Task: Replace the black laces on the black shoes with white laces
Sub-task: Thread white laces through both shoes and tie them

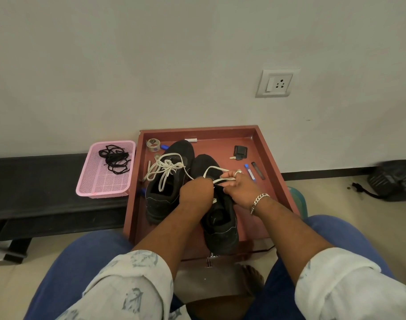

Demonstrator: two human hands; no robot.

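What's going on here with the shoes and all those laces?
A person is relacing black shoes in a reddish tray. Both hands, left hand and right hand, pinch a white lace over the right shoe. The left shoe already carries a white lace, loosely tied. The black laces lie in a pink basket beside the tray.

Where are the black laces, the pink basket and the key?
black laces (114,158), head view, middle of the tangle.
pink basket (102,192), head view, near rim.
key (240,151), head view, its black fob.
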